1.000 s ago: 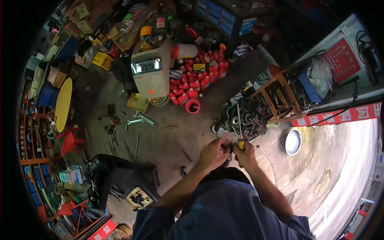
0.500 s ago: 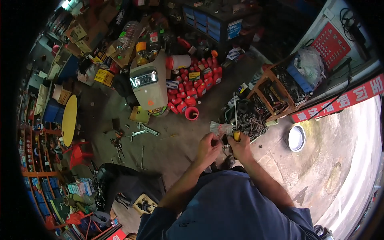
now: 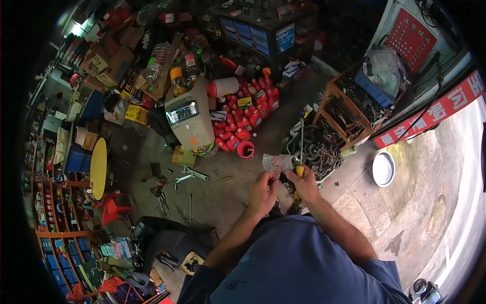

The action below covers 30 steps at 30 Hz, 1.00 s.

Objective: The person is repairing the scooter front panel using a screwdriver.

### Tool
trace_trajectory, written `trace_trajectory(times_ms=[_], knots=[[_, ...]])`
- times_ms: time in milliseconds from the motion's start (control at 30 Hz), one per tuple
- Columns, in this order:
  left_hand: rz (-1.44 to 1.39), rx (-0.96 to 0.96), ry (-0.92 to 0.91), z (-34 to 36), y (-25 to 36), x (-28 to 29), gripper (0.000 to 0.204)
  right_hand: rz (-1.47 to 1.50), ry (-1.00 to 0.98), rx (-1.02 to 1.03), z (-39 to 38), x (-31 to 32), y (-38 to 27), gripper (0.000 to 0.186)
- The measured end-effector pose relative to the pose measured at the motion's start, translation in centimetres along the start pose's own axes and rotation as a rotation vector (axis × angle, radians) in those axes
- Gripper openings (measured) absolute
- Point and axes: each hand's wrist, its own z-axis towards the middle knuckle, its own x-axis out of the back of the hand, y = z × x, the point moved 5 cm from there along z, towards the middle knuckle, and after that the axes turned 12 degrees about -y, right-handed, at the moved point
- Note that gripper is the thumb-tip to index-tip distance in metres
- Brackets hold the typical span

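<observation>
My left hand (image 3: 262, 195) pinches the lower edge of a small clear plastic bag (image 3: 276, 162) with red print on it. Closed around the yellow handle of a screwdriver (image 3: 300, 171) is my right hand (image 3: 305, 187). The screwdriver's long metal shaft points up and away from me. Its handle is beside the bag's right end, where the right thumb and fingers come close to the plastic. Whether those fingers also grip the bag I cannot tell. What the bag contains is too small to make out.
Beyond my hands a tray of chains and metal parts (image 3: 320, 158) lies by a wooden rack (image 3: 349, 109). Red bottles (image 3: 243, 134), a red bucket (image 3: 245, 149) and a beige motor-scooter panel (image 3: 195, 124) stand ahead. Tools, including a wrench (image 3: 195, 174), lie left. A white basin (image 3: 383, 169) sits right.
The bag is spread wider and shows more of its face above my fingers. Both hands keep their holds. The whole view has shifted slightly.
</observation>
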Motion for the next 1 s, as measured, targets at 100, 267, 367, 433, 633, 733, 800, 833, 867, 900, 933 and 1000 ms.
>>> trace_trajectory(times_ms=[100,267,367,433,633,733,800,833,867,900,933,1000], knots=[[0.043,0.047,-0.031,-0.4,0.1,-0.6,0.013,-0.036,0.06,-0.001,-0.3,-0.1,-0.1,0.016],[0.093,0.107,-0.041,-0.5,-0.1,-1.3,0.016,0.063,0.053,-0.08,-0.9,0.0,0.5,0.02],[0.053,0.084,0.022,0.0,-0.3,-1.4,0.015,0.001,-0.147,0.026,-1.0,-0.3,-0.7,0.024],[0.057,0.051,0.008,0.3,0.0,-1.2,0.014,-0.151,-0.104,0.04,-0.6,0.2,-0.8,0.024],[0.044,0.046,0.068,0.5,-0.1,-1.1,0.013,-0.024,-0.017,0.007,-0.9,0.2,-1.7,0.021],[0.03,0.051,0.122,0.8,-0.9,-0.7,0.015,0.229,-0.038,-0.054,-0.8,0.9,-1.5,0.019],[0.007,0.063,0.13,0.7,-1.5,-0.2,0.016,0.328,-0.072,-0.098,-1.0,1.0,-1.3,0.018],[0.036,0.04,0.091,0.8,-1.2,-0.1,0.016,0.298,-0.079,-0.077,-1.2,1.0,-1.5,0.017],[0.064,0.018,0.051,0.8,-0.8,-0.2,0.016,0.268,-0.087,-0.056,-1.3,1.0,-1.6,0.016],[0.064,0.02,0.051,0.7,-0.4,-0.2,0.016,0.269,-0.087,-0.057,-1.5,0.9,-1.7,0.016],[0.067,0.034,0.033,0.7,0.0,-0.3,0.016,0.128,-0.087,-0.059,-1.7,0.7,-2.0,0.014],[0.071,0.048,0.013,0.6,-0.1,-0.5,0.015,-0.011,-0.085,-0.062,-1.8,0.7,-2.0,0.013]])
